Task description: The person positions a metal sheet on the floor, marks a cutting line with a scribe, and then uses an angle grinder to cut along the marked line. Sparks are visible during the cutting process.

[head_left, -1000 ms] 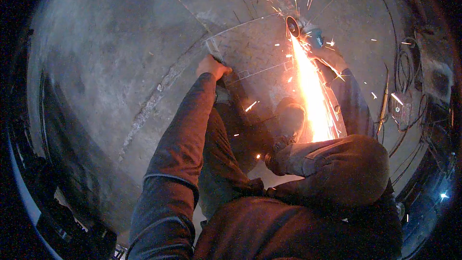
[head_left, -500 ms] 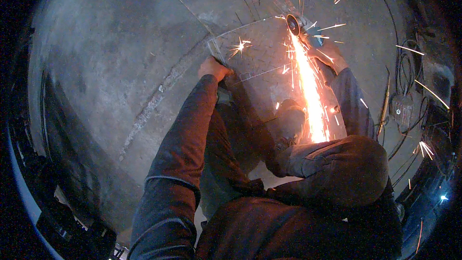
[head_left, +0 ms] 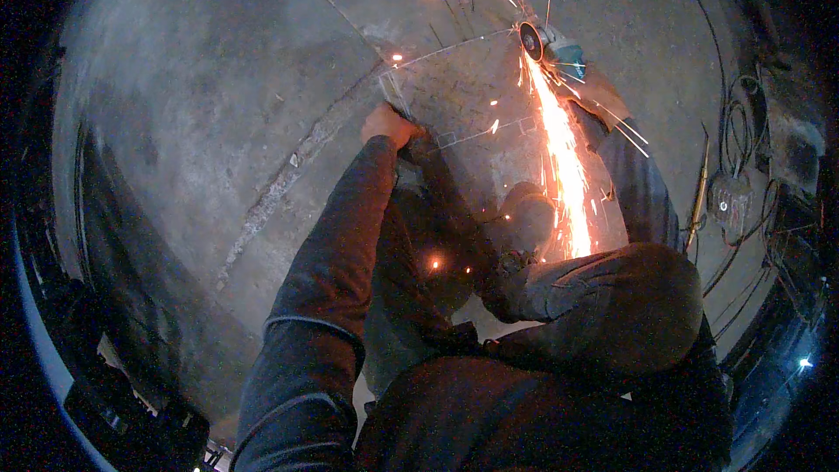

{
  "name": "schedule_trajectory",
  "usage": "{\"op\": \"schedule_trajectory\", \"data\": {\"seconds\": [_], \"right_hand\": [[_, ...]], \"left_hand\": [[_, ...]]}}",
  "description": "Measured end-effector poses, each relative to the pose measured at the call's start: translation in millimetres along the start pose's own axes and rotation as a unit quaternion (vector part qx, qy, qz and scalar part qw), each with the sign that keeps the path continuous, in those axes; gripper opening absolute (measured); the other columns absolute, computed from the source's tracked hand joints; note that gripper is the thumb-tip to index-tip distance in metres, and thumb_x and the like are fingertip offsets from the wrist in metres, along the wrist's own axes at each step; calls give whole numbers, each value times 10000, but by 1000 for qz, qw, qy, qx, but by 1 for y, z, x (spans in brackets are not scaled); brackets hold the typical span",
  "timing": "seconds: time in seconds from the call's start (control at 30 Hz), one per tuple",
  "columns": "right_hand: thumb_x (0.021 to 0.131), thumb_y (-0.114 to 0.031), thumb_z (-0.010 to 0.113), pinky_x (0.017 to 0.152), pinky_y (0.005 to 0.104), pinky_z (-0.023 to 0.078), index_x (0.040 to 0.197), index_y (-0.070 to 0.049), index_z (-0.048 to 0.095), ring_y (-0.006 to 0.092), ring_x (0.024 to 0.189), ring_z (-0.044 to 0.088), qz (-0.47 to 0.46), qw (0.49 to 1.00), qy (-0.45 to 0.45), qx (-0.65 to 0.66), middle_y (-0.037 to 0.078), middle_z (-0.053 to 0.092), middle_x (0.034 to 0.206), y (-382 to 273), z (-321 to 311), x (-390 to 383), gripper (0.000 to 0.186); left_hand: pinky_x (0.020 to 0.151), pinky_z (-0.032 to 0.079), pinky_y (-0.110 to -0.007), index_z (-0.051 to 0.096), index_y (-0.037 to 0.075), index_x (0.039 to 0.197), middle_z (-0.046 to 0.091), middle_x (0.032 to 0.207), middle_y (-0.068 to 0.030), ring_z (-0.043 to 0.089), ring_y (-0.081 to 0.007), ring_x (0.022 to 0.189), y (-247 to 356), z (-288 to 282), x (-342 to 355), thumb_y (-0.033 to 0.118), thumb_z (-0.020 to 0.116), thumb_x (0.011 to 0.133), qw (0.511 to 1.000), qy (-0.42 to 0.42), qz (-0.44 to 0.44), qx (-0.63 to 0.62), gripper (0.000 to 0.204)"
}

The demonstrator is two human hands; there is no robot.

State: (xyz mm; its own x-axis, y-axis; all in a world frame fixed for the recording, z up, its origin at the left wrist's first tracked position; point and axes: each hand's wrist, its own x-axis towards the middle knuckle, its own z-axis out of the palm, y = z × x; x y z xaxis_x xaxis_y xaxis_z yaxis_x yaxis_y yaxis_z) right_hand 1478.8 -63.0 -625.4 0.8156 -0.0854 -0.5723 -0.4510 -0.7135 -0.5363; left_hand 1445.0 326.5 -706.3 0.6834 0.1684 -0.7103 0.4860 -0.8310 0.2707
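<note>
My right hand (head_left: 601, 98) is wrapped round an angle grinder (head_left: 570, 59) with a teal body, at the upper right. Its round disc (head_left: 530, 42) meets the far right corner of a thin metal frame (head_left: 454, 42) low over the floor. A bright stream of sparks (head_left: 564, 157) pours from the disc back toward my bent right knee. At the frame's left side, my left hand (head_left: 390, 127) is closed on the near end of a short flat bar (head_left: 393, 92). Its fingertips are partly hidden.
My shoe (head_left: 529, 214) is beside the spark stream. Along the right lie loose dark cables (head_left: 743, 122), a grey box (head_left: 730, 197) and a thin brass-coloured rod (head_left: 699, 183). A rough pale seam (head_left: 280, 183) crosses the concrete floor (head_left: 192, 79) at left.
The spark stream is somewhat narrower and dimmer, and the stray sparks have shifted. More of the grinder's body shows. Both hands stay almost where they were.
</note>
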Motion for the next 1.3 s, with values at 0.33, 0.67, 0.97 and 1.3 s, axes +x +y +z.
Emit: {"op": "schedule_trajectory", "data": {"seconds": [0.33,0.67,0.97,1.3], "right_hand": [[608,-306,815,865,401,508,1238,-27,603,305,1002,658,10,1000,-10,23,169,675,1137,-7,-1,-1,721],[588,-336,843,857,413,515,1252,-25,563,329,981,675,71,994,19,-81,192,686,1100,2,-7,4,785],[585,-363,834,819,419,526,1192,-19,595,331,948,685,90,986,12,-137,198,695,1087,-7,-10,12,738],[595,-346,844,807,418,531,1224,-9,584,301,929,694,78,994,14,-81,188,702,1071,-8,-7,19,759]], "left_hand": [[980,524,-416,645,52,1221,682,1238,-156,654,-324,1156,-12,8,13,426,930,567,1000,5,2,1,805],[1001,513,-423,621,65,1270,661,1285,-158,635,-325,1192,-1,4,8,436,921,586,1000,-7,13,-4,834],[1012,504,-427,616,26,1251,651,1286,-184,620,-351,1204,-3,6,10,443,930,586,1000,-15,11,5,845],[1000,511,-432,626,40,1256,657,1279,-182,630,-346,1191,-6,11,14,470,921,592,1000,0,13,0,844]]}}
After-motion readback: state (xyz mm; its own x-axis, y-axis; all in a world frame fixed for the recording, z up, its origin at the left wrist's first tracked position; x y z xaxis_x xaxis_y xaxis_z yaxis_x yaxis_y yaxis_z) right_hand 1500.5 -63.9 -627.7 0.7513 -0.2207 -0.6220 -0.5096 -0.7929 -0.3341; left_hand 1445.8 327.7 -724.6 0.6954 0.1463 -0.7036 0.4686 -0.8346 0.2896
